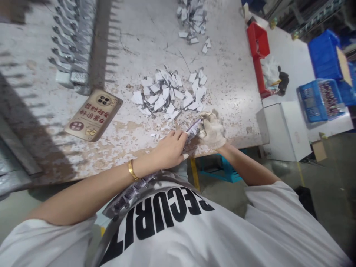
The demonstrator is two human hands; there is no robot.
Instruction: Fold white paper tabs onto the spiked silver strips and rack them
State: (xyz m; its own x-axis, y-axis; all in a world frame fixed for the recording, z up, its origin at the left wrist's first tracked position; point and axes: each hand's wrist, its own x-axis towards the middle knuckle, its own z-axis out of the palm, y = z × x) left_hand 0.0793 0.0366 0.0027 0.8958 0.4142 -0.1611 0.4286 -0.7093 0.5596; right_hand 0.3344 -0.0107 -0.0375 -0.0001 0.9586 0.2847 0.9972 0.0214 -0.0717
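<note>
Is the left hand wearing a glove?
No, the left hand is bare with a gold bracelet on its wrist; only the right hand wears a white knit glove.

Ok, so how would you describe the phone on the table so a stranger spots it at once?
On the scuffed work table, look left of the heap of white scraps. The smartphone lies face down below the toothed metal rack. Its tan case with red characters and a round four-lens camera block sets it apart.

grey concrete floor (pixel 330 174) | red crate (pixel 258 40) | blue crates (pixel 324 55) | white cabinet (pixel 283 129), probably
</note>
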